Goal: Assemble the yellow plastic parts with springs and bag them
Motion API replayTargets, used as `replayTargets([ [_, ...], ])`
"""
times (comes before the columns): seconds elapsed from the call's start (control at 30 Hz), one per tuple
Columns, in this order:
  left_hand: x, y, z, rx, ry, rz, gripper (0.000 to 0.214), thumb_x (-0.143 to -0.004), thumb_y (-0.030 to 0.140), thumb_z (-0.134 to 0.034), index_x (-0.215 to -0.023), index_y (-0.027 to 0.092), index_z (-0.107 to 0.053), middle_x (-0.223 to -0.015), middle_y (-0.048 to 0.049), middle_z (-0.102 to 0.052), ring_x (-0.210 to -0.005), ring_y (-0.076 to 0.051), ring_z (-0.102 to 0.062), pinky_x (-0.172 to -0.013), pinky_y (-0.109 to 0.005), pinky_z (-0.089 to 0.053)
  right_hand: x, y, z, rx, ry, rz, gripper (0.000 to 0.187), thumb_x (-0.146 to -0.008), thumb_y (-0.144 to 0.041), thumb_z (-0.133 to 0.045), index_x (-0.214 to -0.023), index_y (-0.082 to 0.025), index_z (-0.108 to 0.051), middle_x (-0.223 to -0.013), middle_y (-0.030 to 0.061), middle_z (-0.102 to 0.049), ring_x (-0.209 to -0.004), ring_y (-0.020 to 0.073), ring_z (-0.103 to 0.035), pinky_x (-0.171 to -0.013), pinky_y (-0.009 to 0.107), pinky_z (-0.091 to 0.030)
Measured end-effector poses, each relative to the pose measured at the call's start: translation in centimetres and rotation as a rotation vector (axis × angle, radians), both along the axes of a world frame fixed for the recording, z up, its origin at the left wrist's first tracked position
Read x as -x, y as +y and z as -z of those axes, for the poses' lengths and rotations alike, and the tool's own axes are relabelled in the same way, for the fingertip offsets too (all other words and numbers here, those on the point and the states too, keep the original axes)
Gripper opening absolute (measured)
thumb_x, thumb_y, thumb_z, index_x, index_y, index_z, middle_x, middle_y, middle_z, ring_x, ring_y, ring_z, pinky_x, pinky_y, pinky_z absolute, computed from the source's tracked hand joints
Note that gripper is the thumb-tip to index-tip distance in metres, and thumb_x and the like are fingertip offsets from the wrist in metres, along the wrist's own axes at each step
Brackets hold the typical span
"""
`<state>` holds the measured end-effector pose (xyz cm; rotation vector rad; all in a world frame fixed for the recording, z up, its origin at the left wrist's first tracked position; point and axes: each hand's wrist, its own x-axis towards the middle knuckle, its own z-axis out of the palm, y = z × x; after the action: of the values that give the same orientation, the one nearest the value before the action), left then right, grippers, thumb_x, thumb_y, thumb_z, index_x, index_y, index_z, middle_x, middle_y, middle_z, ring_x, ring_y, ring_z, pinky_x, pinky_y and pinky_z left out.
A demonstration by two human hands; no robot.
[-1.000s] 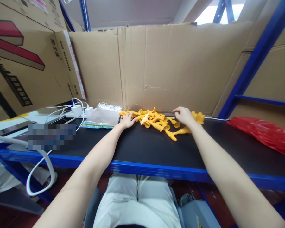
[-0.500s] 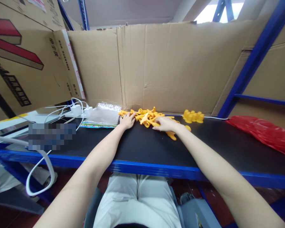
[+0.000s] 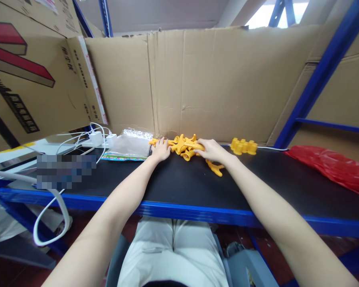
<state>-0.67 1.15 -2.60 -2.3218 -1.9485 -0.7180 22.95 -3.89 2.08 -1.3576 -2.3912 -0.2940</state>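
A heap of orange-yellow plastic pieces, some forked and some with hollow round ends, lies on the black tabletop against the cardboard. At its left end rests my left hand, fingers spread over the pieces. My right hand is closed round several yellow pieces at the heap's right end; its palm side is hidden. Just below the right wrist lies a loose forked piece, apart from the heap. Farther right stands a cluster of yellow cup-like parts, untouched.
Clear plastic bags lie left of the heap. White chargers and looping cables are farther left. A red plastic bag lies at the right. A cardboard sheet stands behind; a blue rail edges the table.
My right hand has moved slightly up and away from me and closed round pieces. Yellow pieces near the right wrist have shifted toward the heap. My left hand has barely moved.
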Motion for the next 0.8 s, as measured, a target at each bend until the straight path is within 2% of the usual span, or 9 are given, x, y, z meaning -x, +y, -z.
replayTargets([
  [0.07,-0.5,-1.0,-1.1,-0.192,-0.066,0.049,0.049,-0.092,0.036,-0.024,-0.138,0.022,-0.033,-0.145,-0.0112,-0.032,-0.132,-0.027,-0.028,-0.105,-0.051,-0.026,0.1,-0.1,0.0,-0.027,-0.003,-0.006,0.026,-0.085,-0.036,-0.050,-0.097,-0.016,-0.058,-0.090,0.0093,-0.067,-0.076,0.0202,-0.060,-0.064,0.027,-0.037],
  [0.13,-1.3,-2.4,-2.2,-0.327,-0.085,0.199,0.048,-0.094,0.036,-0.023,-0.140,0.023,-0.029,-0.136,-0.0098,-0.043,-0.124,-0.022,-0.040,-0.103,-0.040,-0.032,0.2,-0.2,0.0,-0.061,-0.002,-0.018,0.025,-0.087,-0.036,-0.047,-0.095,-0.015,-0.058,-0.091,0.0102,-0.066,-0.077,0.0208,-0.060,-0.065,0.027,-0.036],
  [0.2,-2.2,-3.7,-3.0,-0.336,-0.046,0.338,0.047,-0.095,0.038,-0.024,-0.140,0.027,-0.028,-0.128,-0.0077,-0.049,-0.114,-0.019,-0.049,-0.096,-0.034,-0.038,0.3,-0.2,0.0,-0.100,0.015,-0.041,0.025,-0.088,-0.036,-0.045,-0.094,-0.015,-0.057,-0.092,0.0108,-0.066,-0.078,0.0205,-0.060,-0.066,0.027,-0.036],
  [0.23,-2.6,-4.2,-3.3,-0.311,-0.014,0.362,0.047,-0.094,0.040,-0.027,-0.139,0.029,-0.030,-0.124,-0.0074,-0.050,-0.109,-0.020,-0.053,-0.092,-0.033,-0.041,0.3,-0.3,0.0,-0.115,0.022,-0.056,0.025,-0.089,-0.036,-0.044,-0.094,-0.015,-0.057,-0.092,0.0109,-0.066,-0.078,0.0203,-0.059,-0.066,0.027,-0.036],
  [0.3,-3.1,-4.7,-3.4,-0.269,0.036,0.323,0.043,-0.092,0.038,-0.036,-0.134,0.029,-0.039,-0.120,-0.0079,-0.050,-0.100,-0.020,-0.057,-0.085,-0.032,-0.044,0.4,-0.3,0.0,-0.124,0.025,-0.086,0.026,-0.090,-0.036,-0.043,-0.094,-0.015,-0.057,-0.093,0.0107,-0.066,-0.079,0.0202,-0.059,-0.068,0.028,-0.036],
  [0.43,-3.1,-4.4,-3.1,-0.266,0.080,0.238,0.038,-0.089,0.027,-0.042,-0.127,0.028,-0.046,-0.112,-0.0075,-0.055,-0.099,-0.022,-0.058,-0.080,-0.032,-0.045,0.6,-0.1,0.3,-0.104,0.009,-0.119,0.027,-0.090,-0.035,-0.041,-0.100,-0.015,-0.056,-0.097,0.0110,-0.065,-0.085,0.0216,-0.058,-0.074,0.030,-0.035],
  [0.57,-3.0,-4.2,-3.2,-0.290,0.063,0.247,0.035,-0.086,0.028,-0.046,-0.120,0.024,-0.052,-0.110,-0.0071,-0.059,-0.097,-0.022,-0.059,-0.080,-0.031,-0.044,0.5,0.1,0.2,-0.172,-0.001,-0.094,0.025,-0.089,-0.033,-0.044,-0.103,-0.016,-0.056,-0.099,0.0113,-0.065,-0.091,0.0239,-0.056,-0.078,0.033,-0.032],
  [0.7,-3.3,-4.7,-3.5,-0.262,0.034,0.270,0.031,-0.084,0.028,-0.048,-0.113,0.022,-0.057,-0.103,-0.0060,-0.065,-0.094,-0.021,-0.061,-0.079,-0.030,-0.044,0.3,-0.1,-0.3,-0.285,-0.054,-0.061,0.017,-0.087,-0.024,-0.042,-0.095,-0.018,-0.055,-0.091,0.0092,-0.064,-0.088,0.0236,-0.053,-0.080,0.034,-0.027],
  [0.8,-3.4,-4.8,-3.6,-0.263,0.020,0.260,0.030,-0.083,0.028,-0.049,-0.111,0.022,-0.058,-0.101,-0.0056,-0.067,-0.094,-0.021,-0.061,-0.079,-0.030,-0.045,0.3,-0.3,-0.4,-0.297,-0.076,-0.058,0.017,-0.087,-0.025,-0.041,-0.097,-0.018,-0.054,-0.092,0.0101,-0.064,-0.087,0.0236,-0.052,-0.080,0.034,-0.026],
])
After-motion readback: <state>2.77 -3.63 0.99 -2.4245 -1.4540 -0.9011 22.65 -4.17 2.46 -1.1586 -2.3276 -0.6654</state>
